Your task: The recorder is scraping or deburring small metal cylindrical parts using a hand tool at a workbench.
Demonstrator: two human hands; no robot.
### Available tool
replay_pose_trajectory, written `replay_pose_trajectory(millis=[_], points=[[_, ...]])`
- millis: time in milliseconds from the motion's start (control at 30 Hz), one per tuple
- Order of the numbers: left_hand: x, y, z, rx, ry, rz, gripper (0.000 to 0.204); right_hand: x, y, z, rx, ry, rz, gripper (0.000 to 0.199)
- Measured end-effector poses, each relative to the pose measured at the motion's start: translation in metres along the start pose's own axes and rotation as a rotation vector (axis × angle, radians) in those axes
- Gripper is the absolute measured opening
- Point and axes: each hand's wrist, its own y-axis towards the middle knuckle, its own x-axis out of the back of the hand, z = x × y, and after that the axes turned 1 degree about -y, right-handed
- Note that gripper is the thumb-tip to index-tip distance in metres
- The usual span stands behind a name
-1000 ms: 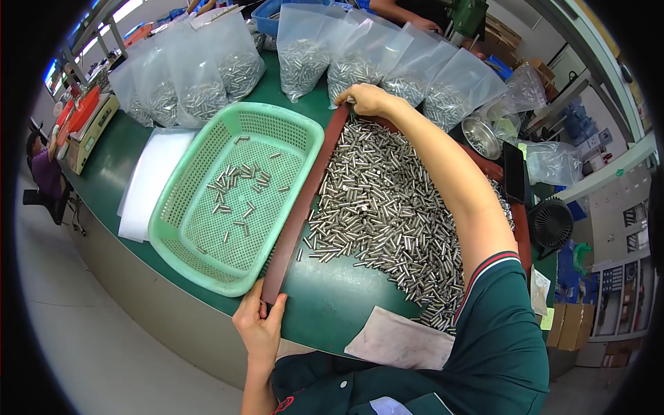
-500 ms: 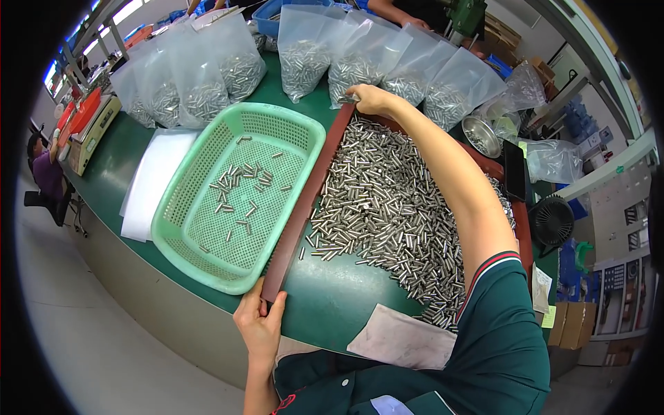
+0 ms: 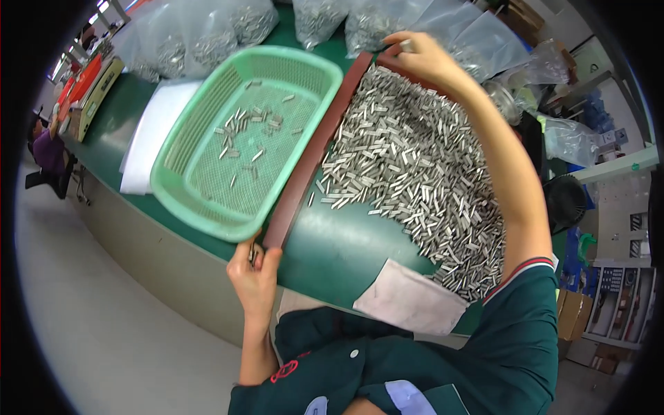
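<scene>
A long brown strip (image 3: 319, 162) runs between a green mesh basket (image 3: 169, 176) and a broad heap of short metal pins (image 3: 415, 166). At the strip's near end, beside the basket's lower corner, is my left hand (image 3: 253, 283); its fingers are curled round something small, dark and shiny that I cannot make out. My right hand (image 3: 423, 59) reaches across the heap to the far brown edge, its fingers closed. A silvery bit shows at those fingers, too blurred to name. Several loose pins lie in the basket.
Clear plastic bags (image 3: 373, 31) of pins stand along the back. White sheets (image 3: 155, 138) lie left of the basket. A stained cloth (image 3: 411, 297) rests at the green table's near edge. A black fan (image 3: 564, 200) is at right; a person in purple (image 3: 50, 149) sits far left.
The whole view has shifted, so the basket, strip and heap appear higher. My right hand has moved slightly right along the far edge; my left thumb now sits just off the strip's near end.
</scene>
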Motion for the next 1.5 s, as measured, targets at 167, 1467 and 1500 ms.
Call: replay_pose_trajectory(millis=[167,1467,1500], points=[[0.017,-0.014,-0.001,0.293,-0.937,0.063,0.027,0.044,-0.113,0.016,0.293,-0.022,-0.054,0.036],[0.018,0.107,-0.071,-0.576,0.275,0.156,0.040,-0.043,-0.429,-0.010,0.095,0.990,-1.009,0.015],[0.017,0.109,-0.069,-0.687,0.510,0.126,0.042,-0.043,-0.429,-0.010,0.092,0.993,-1.014,0.015]])
